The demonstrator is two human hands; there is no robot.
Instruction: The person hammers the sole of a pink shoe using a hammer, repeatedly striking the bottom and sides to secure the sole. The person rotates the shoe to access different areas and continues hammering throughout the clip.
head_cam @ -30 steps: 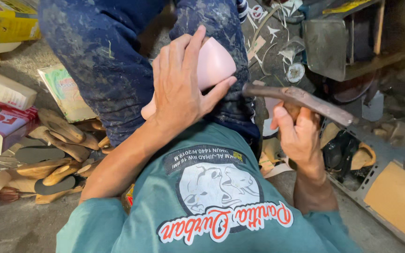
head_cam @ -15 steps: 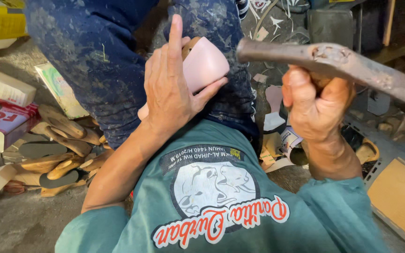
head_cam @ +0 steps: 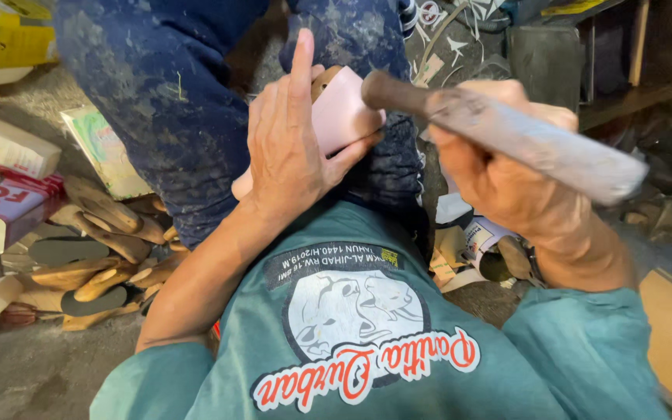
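Two hands: both busy at the middle of the frame, over a knee in dark blue, dust-marked trousers (head_cam: 173, 101).
Left hand (head_cam: 293, 148): laid flat over the pink shoe piece (head_cam: 344, 113), palm down, fingers together with the forefinger pointing up the frame and the thumb hooked under the lower edge, pressing it onto the knee.
Pink shoe piece: upper centre of the frame, mostly covered by that hand; a tan inner edge shows at its top.
Right hand (head_cam: 507, 183): wrapped tight round the handle of the hammer (head_cam: 499, 132), right of centre.
Hammer: worn, lying slantwise from the lower right up to the centre, its near end just at the pink edge; blurred, so I cannot tell if it touches.
Doing it well, as I judge: keep the blows short and square on the exposed rim, clear of the thumb just below it.
Grip: the pressing hand should stay firm so the piece does not skid on the cloth.
Risk: the thumb and fingertips sit very near the strike point.
Lower left: a heap of wooden shoe lasts and soles (head_cam: 103, 249) on the floor beside cardboard boxes (head_cam: 5, 175).
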